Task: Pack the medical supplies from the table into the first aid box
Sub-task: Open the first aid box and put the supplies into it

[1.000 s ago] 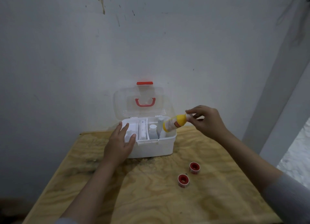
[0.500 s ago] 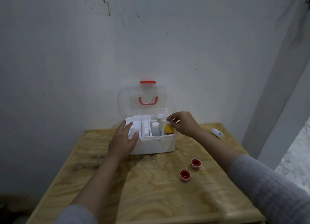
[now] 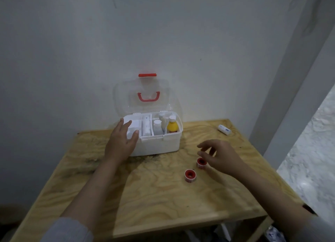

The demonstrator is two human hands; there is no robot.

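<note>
The white first aid box (image 3: 159, 143) stands open at the back of the plywood table (image 3: 145, 196), its clear lid with a red handle upright. Inside its right end a yellow bottle (image 3: 172, 127) stands upright beside white bottles (image 3: 157, 127) and a white roll (image 3: 146, 128). My left hand (image 3: 120, 142) rests flat on the box's front left corner. My right hand (image 3: 220, 157) hovers with fingers apart just over a red tape roll (image 3: 200, 162), holding nothing. A second red tape roll (image 3: 189, 175) lies a little nearer me.
A small white tube (image 3: 224, 129) lies near the table's far right corner. A white wall stands right behind the box. The table's right edge drops off beside a grey pillar (image 3: 290, 78).
My right hand set the yellow bottle upright in the box, let go of it and moved back and right to the nearer red tape roll. The left hand stayed on the box.
</note>
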